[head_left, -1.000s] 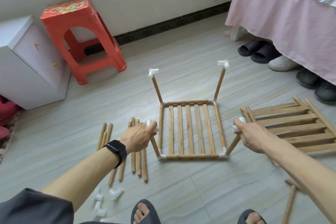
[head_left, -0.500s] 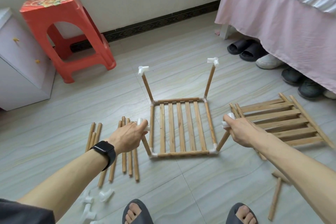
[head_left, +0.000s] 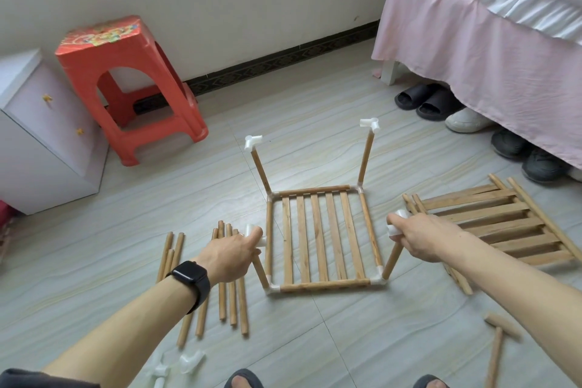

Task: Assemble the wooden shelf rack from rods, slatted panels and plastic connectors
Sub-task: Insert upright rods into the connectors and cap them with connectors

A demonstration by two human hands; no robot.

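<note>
The rack [head_left: 318, 238] stands on the floor [head_left: 346, 340]. The left hand [head_left: 231, 257] grips its near-left connector [head_left: 251, 230]; the right hand [head_left: 423, 238] grips its near-right connector [head_left: 397, 221], fingers curled round both.

rods [head_left: 231, 277] bare matt wood | connectors [head_left: 370, 125] white smooth plastic | stool [head_left: 132, 82] glossy red plastic | floor [head_left: 315, 340] satin tile

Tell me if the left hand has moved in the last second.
No. The left hand still grips the white connector on the near-left post, same spot beside the loose rods; only the camera shifted.
</note>
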